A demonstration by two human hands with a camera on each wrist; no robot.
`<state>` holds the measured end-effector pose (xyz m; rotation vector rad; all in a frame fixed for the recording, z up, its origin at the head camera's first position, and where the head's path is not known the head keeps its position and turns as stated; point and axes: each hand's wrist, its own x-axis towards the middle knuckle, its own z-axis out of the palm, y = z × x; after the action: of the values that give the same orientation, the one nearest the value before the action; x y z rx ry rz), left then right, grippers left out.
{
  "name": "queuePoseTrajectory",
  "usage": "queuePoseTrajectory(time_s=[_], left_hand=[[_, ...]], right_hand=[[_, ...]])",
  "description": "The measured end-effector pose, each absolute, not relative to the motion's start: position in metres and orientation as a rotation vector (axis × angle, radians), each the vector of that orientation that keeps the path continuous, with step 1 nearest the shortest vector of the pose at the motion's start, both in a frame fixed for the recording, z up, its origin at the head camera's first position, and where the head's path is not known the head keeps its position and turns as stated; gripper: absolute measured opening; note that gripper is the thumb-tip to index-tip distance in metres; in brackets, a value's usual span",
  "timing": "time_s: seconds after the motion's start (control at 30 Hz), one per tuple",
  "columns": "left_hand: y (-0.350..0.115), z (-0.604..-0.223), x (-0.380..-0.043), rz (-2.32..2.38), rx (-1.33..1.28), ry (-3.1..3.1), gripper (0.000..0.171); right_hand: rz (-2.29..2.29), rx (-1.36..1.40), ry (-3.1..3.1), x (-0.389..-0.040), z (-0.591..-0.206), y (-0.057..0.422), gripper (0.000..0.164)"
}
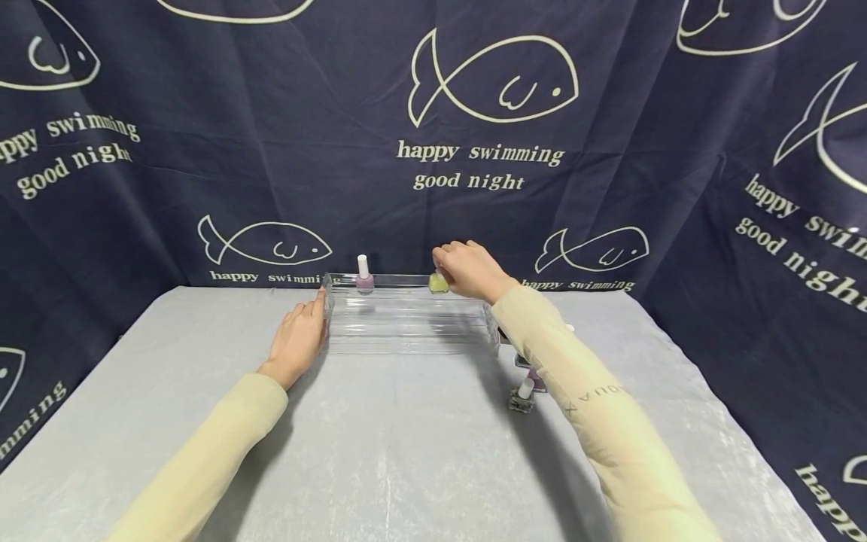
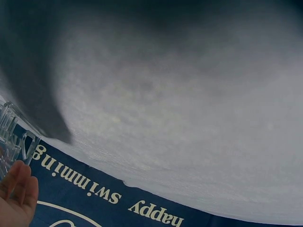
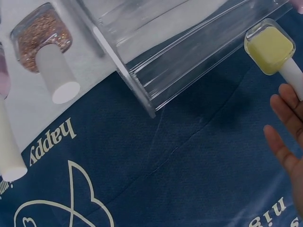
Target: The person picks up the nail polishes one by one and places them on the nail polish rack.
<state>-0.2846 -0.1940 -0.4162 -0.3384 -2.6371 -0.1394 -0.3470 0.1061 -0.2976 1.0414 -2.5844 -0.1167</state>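
Note:
A clear tiered acrylic rack [image 1: 406, 320] stands at the back of the grey table. On its top step at the left is a pink nail polish bottle [image 1: 364, 278]. My right hand [image 1: 469, 269] holds a yellow nail polish bottle [image 1: 438, 284] by its white cap over the top step. In the right wrist view the yellow nail polish bottle [image 3: 270, 49] sits against the rack [image 3: 189, 52], with two fingers [image 3: 284, 123] lying loose below the cap. My left hand [image 1: 298, 339] rests with straight fingers against the rack's left end; its fingertips [image 2: 16, 191] show beside the rack's corner [image 2: 9, 137].
More nail polish bottles [image 1: 524, 395] stand on the table right of the rack, partly hidden by my right arm. Among them are a glitter bottle [image 3: 42, 33] and a pale pink bottle [image 3: 4, 71]. A dark fish-print curtain [image 1: 488, 150] closes off the back and sides.

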Motion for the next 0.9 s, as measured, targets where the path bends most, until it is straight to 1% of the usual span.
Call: queuePoseTrajectory(time_s=[0.57,0.9], left_hand=[[-0.194,-0.415,-0.284,-0.143,-0.342,-2.65,0.059],[-0.195,-0.416,-0.286,-0.137,-0.352,-2.637,0.059]], right_hand=[[-0.114,1.014,-2.635,-0.356,-0.298,0.083,0.004],[-0.145,0.97,-2.66,-0.362,-0.304,0.073,0.007]])
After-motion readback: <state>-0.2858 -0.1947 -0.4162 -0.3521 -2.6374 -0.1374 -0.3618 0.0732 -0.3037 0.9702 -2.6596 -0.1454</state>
